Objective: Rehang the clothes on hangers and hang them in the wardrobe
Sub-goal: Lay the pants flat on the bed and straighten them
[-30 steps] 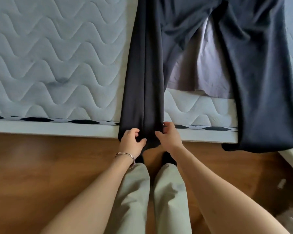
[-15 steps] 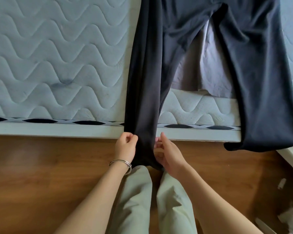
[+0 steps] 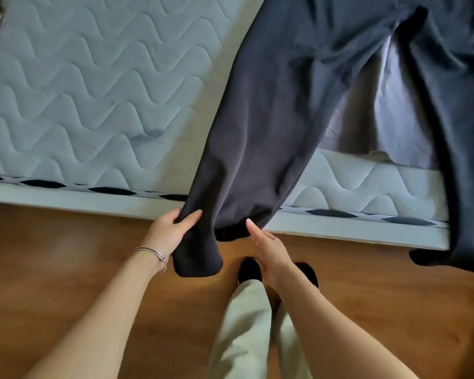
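the grip of the left hand (image 3: pixel 170 232) is closed: thumb on top and fingers under, it pinches the left edge of one leg (image 3: pixel 246 149) of the dark trousers (image 3: pixel 312 64), just above the cuff (image 3: pixel 197 261). the cuff hangs down below that hand, over the floor (image 3: pixel 66 283). the right hand (image 3: pixel 270 251) has no hold. its fingers are fairly straight and apart, and one fingertip (image 3: pixel 248 223) touches the right side of the same hem.

from both hands the leg runs away and up to the right, over the bed edge (image 3: pixel 66 196) and onto the quilted mattress (image 3: pixel 93 91). its long axis slants from the hem near the person toward the waist, which lies beyond the top of the view. the second leg (image 3: pixel 465 187) lies well apart to the right, and its end also hangs over the bed edge. a pale grey cloth (image 3: pixel 389 113) shows between the two legs; what it is cannot be told.

the relation that matters is that the hem is at the hands and the rest of the garment lies farther off and to the right. the left hand already has the cloth, while the right hand is nearer the second leg. in my judgement, the next step is to bring the legs together lengthwise, which would mean a reach to the right. no hanger or wardrobe is in view.
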{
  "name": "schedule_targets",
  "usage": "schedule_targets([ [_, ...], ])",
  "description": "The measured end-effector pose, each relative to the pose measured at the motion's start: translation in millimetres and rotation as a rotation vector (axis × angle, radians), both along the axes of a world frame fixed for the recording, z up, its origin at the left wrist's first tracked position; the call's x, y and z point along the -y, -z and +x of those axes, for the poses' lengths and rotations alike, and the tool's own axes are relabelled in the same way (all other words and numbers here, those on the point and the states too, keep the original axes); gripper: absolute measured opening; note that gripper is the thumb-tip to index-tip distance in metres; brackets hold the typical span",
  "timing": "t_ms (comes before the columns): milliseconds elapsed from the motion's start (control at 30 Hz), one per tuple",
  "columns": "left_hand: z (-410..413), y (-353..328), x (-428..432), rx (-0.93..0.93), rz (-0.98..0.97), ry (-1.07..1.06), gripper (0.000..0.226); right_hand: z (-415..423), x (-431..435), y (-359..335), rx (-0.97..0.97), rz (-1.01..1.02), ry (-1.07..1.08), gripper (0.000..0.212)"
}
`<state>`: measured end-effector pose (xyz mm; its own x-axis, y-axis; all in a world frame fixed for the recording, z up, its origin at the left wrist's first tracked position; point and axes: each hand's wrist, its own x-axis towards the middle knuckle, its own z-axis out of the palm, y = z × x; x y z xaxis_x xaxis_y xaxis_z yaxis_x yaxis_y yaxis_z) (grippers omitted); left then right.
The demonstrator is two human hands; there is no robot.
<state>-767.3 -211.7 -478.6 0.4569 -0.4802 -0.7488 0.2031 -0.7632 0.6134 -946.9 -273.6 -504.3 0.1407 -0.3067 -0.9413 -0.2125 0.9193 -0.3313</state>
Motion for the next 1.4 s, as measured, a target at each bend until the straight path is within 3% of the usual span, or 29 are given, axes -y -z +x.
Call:
schedule_targets([
  [67,-4.0,-1.9,-6.3,-0.012,-0.028,-0.065,0.004,-1.4,-9.5,-4.4,-0.024,-0.093,0.079,0.015],
  [167,-13.2,-4.2,-15.5,-0.07,-0.033,-0.157,0.016,-19.9,-16.5,-23.3,-0.162,-0.223,0.118,0.028],
  [233,-25.5,-3.4,-21.5,-0.051,-0.003,-0.108,0.031,-39.8,-19.3,-34.3,-0.211,-0.312,0.059,0.029],
  [400,-53.9,-10.4,-19.5,0.067,0.065,-0.016,0.029,-63.4,-19.0,-48.1,-0.275,-0.363,0.098,0.016],
  [567,-69.3,-7.8,-22.4,-0.076,0.143,0.259,0.025,-69.0,-25.8,-59.2,-0.178,-0.316,-0.164,0.018],
  [633,-70.5,-7.9,-28.6,-0.114,0.14,0.158,0.016,-77.4,-27.5,-64.0,-0.19,-0.315,-0.104,0.012],
  [733,-72.5,-14.6,-41.0,-0.338,0.083,-0.198,0.015,-92.8,-32.0,-64.9,-0.226,-0.258,0.046,0.022],
  [833,-78.6,-18.9,-51.8,-0.372,0.11,-0.234,0.009,-95.6,-39.6,-60.9,-0.302,-0.22,-0.057,0.027],
  [933,-74.5,-26.6,-50.2,-0.416,0.202,-0.13,0.026,-89.8,-35.1,-62.2,-0.369,-0.261,-0.081,0.027],
  [1033,-58.9,-34.5,-46.2,-0.436,0.112,-0.036,0.05,-85.1,-31.2,-74.5,-0.38,-0.402,-0.018,0.016],
  [1100,-50.6,-37.0,-49.6,-0.428,0.061,-0.081,0.032,-81.3,-36.6,-85.5,-0.362,-0.467,-0.055,0.014],
  [1167,-46.9,-40.7,-57.8,-0.321,0.15,0.019,0.013,-78.9,-47.4,-89.4,-0.38,-0.486,-0.098,0.018],
  [1267,-46.1,-40.7,-68.2,-0.139,0.22,0.352,0.011,-83.5,-59.1,-80.9,-0.505,-0.408,-0.046,0.015],
  [1333,-44.5,-44.4,-66.8,-0.143,0.181,0.399,0.012,-87.1,-61.8,-75.9,-0.561,-0.391,-0.022,0.009],
  [1400,-41.5,-45.8,-67.4,-0.182,0.144,0.392,0.021,-90.9,-64.4,-71.8,-0.609,-0.432,-0.056,0.017],
])
